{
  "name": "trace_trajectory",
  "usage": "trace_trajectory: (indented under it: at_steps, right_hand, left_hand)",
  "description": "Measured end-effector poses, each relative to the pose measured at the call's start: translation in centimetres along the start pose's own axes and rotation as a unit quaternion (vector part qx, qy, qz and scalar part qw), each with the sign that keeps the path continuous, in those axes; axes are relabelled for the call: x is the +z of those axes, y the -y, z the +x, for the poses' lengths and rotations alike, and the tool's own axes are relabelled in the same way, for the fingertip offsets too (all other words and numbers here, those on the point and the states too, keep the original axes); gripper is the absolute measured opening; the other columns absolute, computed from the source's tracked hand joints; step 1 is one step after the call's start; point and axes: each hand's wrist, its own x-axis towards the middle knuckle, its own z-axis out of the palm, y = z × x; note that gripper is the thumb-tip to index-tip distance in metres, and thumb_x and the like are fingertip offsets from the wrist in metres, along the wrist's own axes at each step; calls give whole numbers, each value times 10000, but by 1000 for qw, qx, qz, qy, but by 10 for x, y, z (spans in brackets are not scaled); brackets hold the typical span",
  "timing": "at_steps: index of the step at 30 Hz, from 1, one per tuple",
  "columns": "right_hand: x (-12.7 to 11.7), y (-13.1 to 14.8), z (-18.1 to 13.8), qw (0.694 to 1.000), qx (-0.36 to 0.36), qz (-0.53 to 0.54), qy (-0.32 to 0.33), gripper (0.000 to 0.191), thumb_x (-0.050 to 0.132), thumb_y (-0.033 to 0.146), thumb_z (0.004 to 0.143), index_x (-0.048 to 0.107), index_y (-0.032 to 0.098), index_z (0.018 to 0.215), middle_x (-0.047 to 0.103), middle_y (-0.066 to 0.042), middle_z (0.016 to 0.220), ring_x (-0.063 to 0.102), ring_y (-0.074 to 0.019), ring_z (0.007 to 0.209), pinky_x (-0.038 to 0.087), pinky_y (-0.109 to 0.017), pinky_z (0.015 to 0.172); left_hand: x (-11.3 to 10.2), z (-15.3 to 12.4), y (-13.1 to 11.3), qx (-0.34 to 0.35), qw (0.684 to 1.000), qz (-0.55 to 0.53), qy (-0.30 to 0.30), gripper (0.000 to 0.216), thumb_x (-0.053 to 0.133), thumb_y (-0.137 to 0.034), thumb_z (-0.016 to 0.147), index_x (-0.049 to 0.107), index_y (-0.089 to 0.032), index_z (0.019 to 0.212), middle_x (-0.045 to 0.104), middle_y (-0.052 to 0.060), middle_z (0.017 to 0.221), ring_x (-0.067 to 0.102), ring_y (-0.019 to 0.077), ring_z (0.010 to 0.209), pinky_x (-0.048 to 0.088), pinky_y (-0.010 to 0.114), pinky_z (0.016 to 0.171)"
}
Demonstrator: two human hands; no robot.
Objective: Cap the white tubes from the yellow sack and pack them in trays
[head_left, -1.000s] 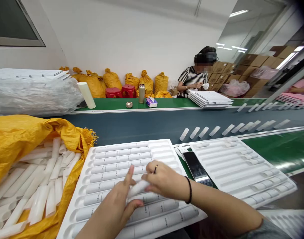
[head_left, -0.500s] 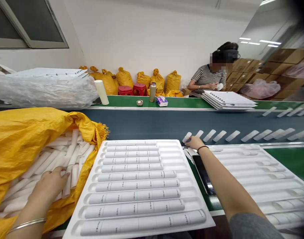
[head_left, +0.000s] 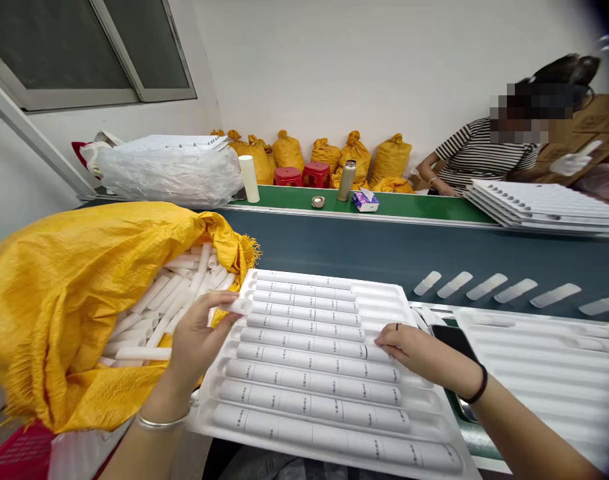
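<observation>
My left hand (head_left: 202,340) is closed, pinching a short white tube (head_left: 242,306) above the left edge of a white molded tray (head_left: 384,303). Long white printed tubes (head_left: 309,380) lie side by side in the tray's grooves. At the tray's right part, my right hand (head_left: 409,347) has its fingers pressed together by the end of one printed tube; whatever is between them is hidden. Left of the tray, a yellow woven sack (head_left: 84,267) gapes open with many loose white tubes (head_left: 169,300) inside.
Several translucent-ended tubes (head_left: 487,287) lie on the dark conveyor belt (head_left: 294,240). A second tray (head_left: 534,380) and a phone (head_left: 454,340) are at right. Across the belt stand a thermos (head_left: 347,180), a tissue box (head_left: 365,201), stacked trays (head_left: 549,200) and a person in stripes (head_left: 474,157).
My view has turned left. My right hand has left the belt tubes for the tray. My left hand has come out of the sack with a white tube.
</observation>
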Motion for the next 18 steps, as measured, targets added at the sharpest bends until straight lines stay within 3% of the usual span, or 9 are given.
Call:
trace_trajectory:
  at_steps: [4, 8, 12, 15, 18]
  right_hand:
    - [-4, 1, -6, 994, 17, -104, 19, 143, 551, 98, 778, 657, 194, 788, 643, -64, 871, 628, -212, 749, 491, -327, 665]
    - [-9, 13, -13, 987, 47, -156, -16, 133, 527, 86, 749, 584, 180, 823, 602, -55, 802, 574, -204, 681, 459, -334, 606]
    - [-16, 34, -13, 992, 50, 15, -117, 117, 529, 177, 809, 532, 198, 924, 585, -21, 789, 558, -158, 672, 475, -289, 599]
    - [-15, 53, -8, 973, -41, 135, -183, 211, 529, 219, 859, 540, 212, 1069, 619, -37, 892, 585, -147, 753, 506, -279, 690]
    - [-13, 67, -2, 957, -101, 152, -225, 273, 493, 214, 906, 531, 235, 1175, 640, -60, 1012, 608, -163, 873, 512, -294, 771]
  left_hand:
    - [21, -7, -25, 52, 990, -102, 76, 193, 578, -200, 849, 560, -216, 1041, 619, 77, 1093, 570, 209, 1101, 450, 398, 991]
    - [30, -16, -36, 27, 985, -57, 161, 256, 527, -245, 889, 505, -214, 1142, 601, 85, 1112, 577, 194, 1048, 491, 354, 908]
    - [43, -19, -52, 36, 973, -3, 228, 303, 484, -286, 915, 503, -224, 1211, 616, 78, 1116, 589, 196, 1012, 501, 337, 859]
    - [54, -18, -65, 83, 961, -14, 265, 311, 485, -271, 917, 523, -228, 1223, 641, 62, 1028, 606, 176, 926, 506, 304, 809]
    - [60, -16, -75, 124, 954, -20, 273, 328, 500, -252, 912, 538, -218, 1236, 654, 55, 972, 611, 160, 876, 504, 290, 792]
